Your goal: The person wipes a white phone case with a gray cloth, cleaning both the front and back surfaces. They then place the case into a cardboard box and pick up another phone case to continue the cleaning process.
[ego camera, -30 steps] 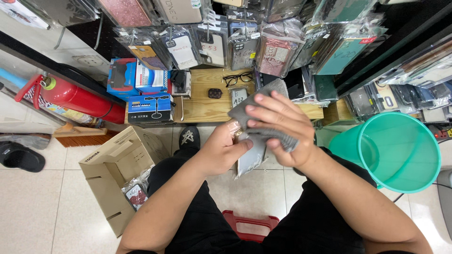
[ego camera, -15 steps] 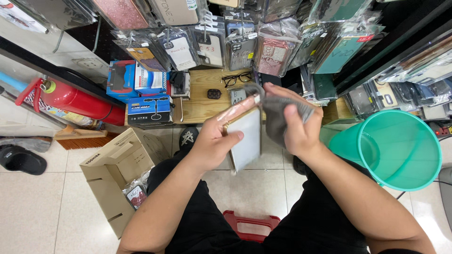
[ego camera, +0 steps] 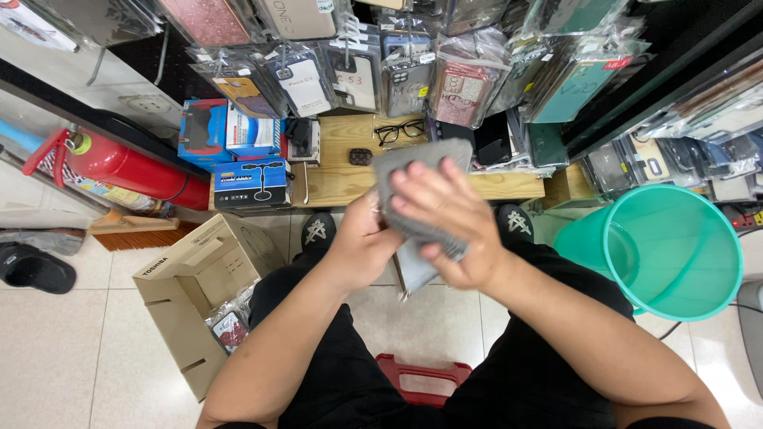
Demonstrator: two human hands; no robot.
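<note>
Flatly, right hand point(ego camera: 445, 230) presses soft grey cloth point(ego camera: 413, 171).

Phone accessory shop, bagged phone cases point(ego camera: 358, 75) hanging, boxed gadgets point(ego camera: 253, 183) on shelf point(ego camera: 342, 179)

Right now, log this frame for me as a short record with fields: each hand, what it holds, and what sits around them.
left hand: grips a packaged phone case from the left side
right hand: presses a grey cloth flat over the case
left of knees: open cardboard box with packaged cases inside
right: green plastic bucket, tilted
ahead: wooden shelf bearing eyeglasses and blue boxes
far left: red fire extinguisher
</note>
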